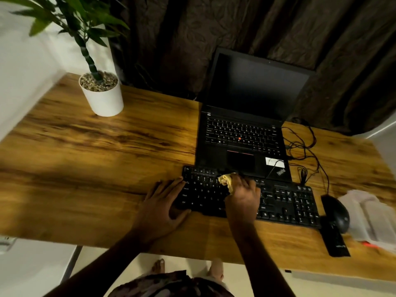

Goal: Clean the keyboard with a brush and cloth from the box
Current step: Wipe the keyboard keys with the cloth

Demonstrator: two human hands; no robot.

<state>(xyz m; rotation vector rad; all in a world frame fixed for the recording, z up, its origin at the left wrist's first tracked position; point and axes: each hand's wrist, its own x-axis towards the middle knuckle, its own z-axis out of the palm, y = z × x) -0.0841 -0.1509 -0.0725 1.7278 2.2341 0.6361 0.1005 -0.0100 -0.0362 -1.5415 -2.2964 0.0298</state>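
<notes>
Your right hand (243,200) is curled shut around a crumpled yellow cloth (226,180), pressing it onto the upper-middle rows of the black keyboard (287,202); the cloth pokes out past your fingertips toward the laptop (242,129). Your left hand (162,202) lies flat and open, holding nothing, fingers spread over the keyboard's left end with the palm resting on the wooden desk (85,157). The keyboard lies along the near edge of the desk, its far edge touching the front lip of the open laptop, screen dark. A black mouse (336,213) sits just right of the keyboard, with a flat black object (334,241) in front of it. A translucent box (368,215) is at the far right, blurred, contents unreadable. A potted plant (100,91) stands at the desk's far left, well apart. Cables (304,146) trail right of the laptop.
</notes>
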